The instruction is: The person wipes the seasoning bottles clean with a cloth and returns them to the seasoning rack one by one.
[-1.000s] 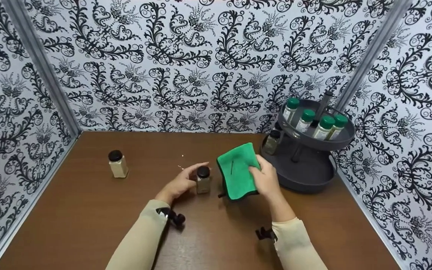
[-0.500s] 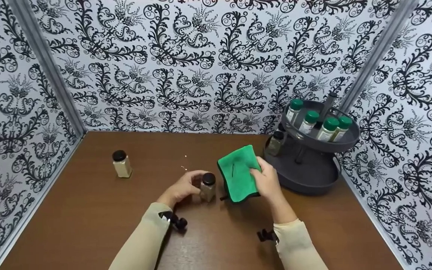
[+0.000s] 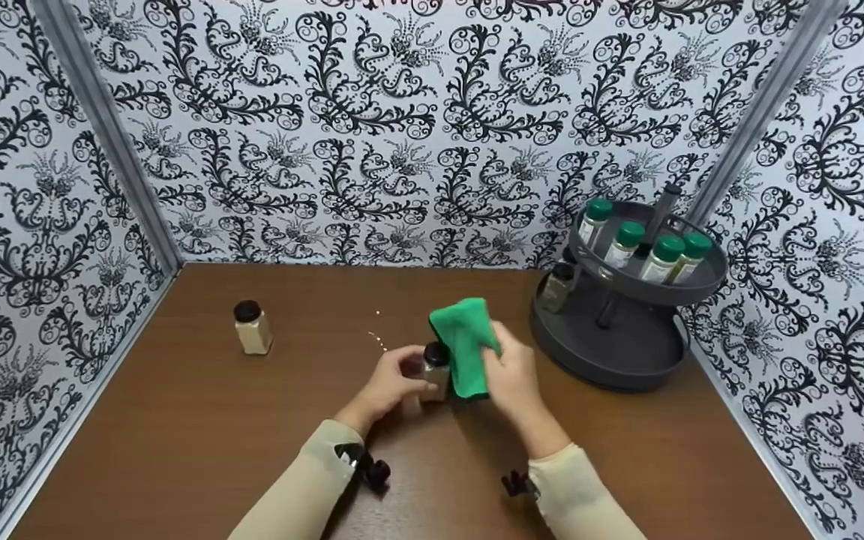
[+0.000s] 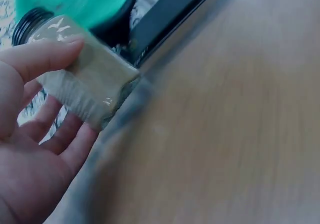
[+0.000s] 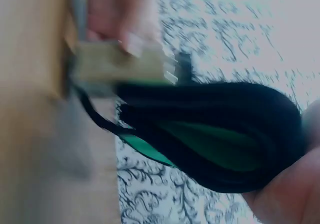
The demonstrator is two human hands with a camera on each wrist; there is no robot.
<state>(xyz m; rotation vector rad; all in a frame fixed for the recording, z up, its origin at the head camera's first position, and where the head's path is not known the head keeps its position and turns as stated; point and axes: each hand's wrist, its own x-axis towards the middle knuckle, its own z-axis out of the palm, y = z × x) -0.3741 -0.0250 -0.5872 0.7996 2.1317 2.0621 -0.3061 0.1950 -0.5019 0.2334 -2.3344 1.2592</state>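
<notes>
My left hand [image 3: 394, 379] grips a small spice jar [image 3: 436, 370] with a black cap, lifted just above the brown table [image 3: 177, 442]. In the left wrist view the same jar [image 4: 82, 78] lies between thumb and fingers. My right hand [image 3: 511, 375] holds a folded green cloth [image 3: 463, 341] and presses it against the jar's right side. The right wrist view shows the cloth [image 5: 210, 139], green with a dark edge, right beside the jar [image 5: 120, 63].
A second black-capped jar [image 3: 252, 328] stands at the table's left. A grey two-tier rack [image 3: 627, 330] at the right back holds several green-capped jars [image 3: 653, 255] above and one dark-capped jar [image 3: 558, 286] below. Patterned walls close in three sides.
My left hand closed round the jar and raised it a little to the right. My right hand brought the green cloth left until it met the jar.
</notes>
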